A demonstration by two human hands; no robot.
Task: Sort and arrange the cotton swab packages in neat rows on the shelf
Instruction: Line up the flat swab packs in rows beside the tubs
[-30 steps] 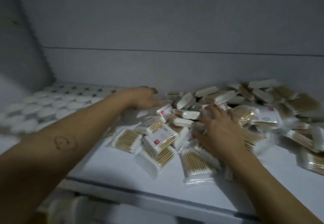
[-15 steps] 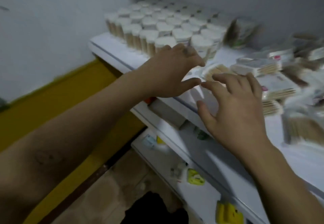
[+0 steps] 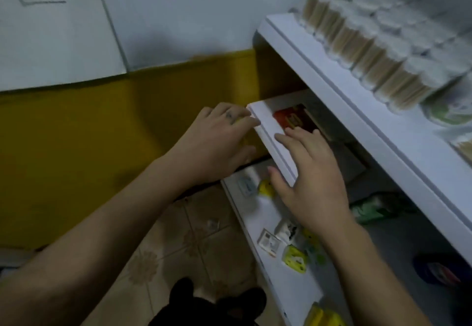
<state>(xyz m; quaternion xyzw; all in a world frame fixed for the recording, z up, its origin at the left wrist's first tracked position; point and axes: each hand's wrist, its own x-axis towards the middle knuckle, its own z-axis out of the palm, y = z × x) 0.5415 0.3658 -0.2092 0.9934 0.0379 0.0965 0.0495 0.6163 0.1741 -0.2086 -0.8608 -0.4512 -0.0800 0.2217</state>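
The top shelf (image 3: 357, 111) runs along the right, with rows of round cotton swab tubs (image 3: 370, 44) standing on it. One flat cotton swab package (image 3: 463, 147) shows at the right edge, the rest are out of view. Both hands are below that shelf. My left hand (image 3: 217, 141) reaches to the left corner of the middle shelf (image 3: 268, 126), fingertips touching it, holding nothing. My right hand (image 3: 311, 180) lies over that shelf's front edge, fingers fairly straight on top and thumb beside the edge.
A red box (image 3: 293, 118) lies on the middle shelf. Small yellow and white items (image 3: 293, 256) and a green pack (image 3: 370, 208) sit on the bottom shelf. A yellow wall band (image 3: 102, 134), tiled floor (image 3: 191, 236) and dark shoes (image 3: 217, 305) are on the left and below.
My view has swung down and left, away from the pile of packages. Both hands have dropped from the top shelf to the middle shelf's front edge.
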